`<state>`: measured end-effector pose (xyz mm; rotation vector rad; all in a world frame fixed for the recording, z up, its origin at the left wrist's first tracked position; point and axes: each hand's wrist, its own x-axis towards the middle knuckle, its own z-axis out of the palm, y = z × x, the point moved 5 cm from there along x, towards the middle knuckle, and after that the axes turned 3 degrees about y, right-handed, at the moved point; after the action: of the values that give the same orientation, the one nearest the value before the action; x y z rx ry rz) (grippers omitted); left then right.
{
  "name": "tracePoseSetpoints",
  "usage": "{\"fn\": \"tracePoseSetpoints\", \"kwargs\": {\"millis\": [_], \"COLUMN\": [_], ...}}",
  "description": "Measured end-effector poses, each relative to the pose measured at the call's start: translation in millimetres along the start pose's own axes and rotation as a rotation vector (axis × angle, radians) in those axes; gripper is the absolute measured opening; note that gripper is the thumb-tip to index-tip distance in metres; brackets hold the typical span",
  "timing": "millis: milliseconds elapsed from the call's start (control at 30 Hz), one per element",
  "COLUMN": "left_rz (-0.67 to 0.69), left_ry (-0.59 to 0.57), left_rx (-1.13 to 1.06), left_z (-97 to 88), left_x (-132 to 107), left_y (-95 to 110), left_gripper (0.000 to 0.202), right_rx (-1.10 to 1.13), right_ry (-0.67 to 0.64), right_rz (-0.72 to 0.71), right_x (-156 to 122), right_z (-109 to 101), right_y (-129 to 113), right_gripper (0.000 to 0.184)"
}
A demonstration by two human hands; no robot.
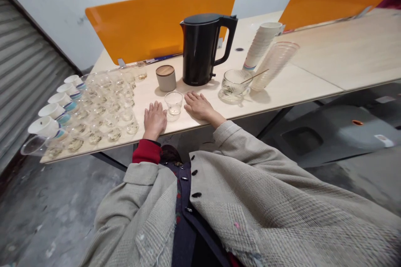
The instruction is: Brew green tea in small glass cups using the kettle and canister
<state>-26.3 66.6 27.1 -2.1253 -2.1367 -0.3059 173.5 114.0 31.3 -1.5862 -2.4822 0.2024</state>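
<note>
My left hand (155, 121) rests palm down near the front edge of the pale wooden table (282, 79), holding nothing. My right hand (199, 106) lies flat on the tabletop, also empty. Between them stands a clear plastic cup (173, 103) with a little liquid in it, touching neither hand. Behind them are a black electric kettle (200, 48) and a ceramic canister with a wooden lid (166, 78). To the right, a glass mug (233, 82) holds a thin spoon. Rows of clear cups (106, 110) fill the table's left end.
White paper cups (52, 113) lie on their sides along the left edge. Stacks of paper cups (260, 46) and plastic cups (274, 64) lie at the back right. Orange divider panels (156, 18) stand behind the table, with a corrugated shutter (28, 71) at left.
</note>
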Motion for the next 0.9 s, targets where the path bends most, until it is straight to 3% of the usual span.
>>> {"fn": "tracePoseSetpoints", "kwargs": {"millis": [533,900], "left_rz": [0.018,0.006], "left_ry": [0.013,0.014], "left_rx": [-0.024,-0.025], "left_z": [0.4,-2.3], "left_x": [3,0], "left_y": [-2,0], "left_gripper": [0.062,0.062], "right_rx": [0.020,0.022], "right_ry": [-0.031,0.000], "right_rz": [0.028,0.008], "right_x": [-6,-1], "right_z": [-10,-1], "right_y": [-6,0], "right_gripper": [0.069,0.070]}}
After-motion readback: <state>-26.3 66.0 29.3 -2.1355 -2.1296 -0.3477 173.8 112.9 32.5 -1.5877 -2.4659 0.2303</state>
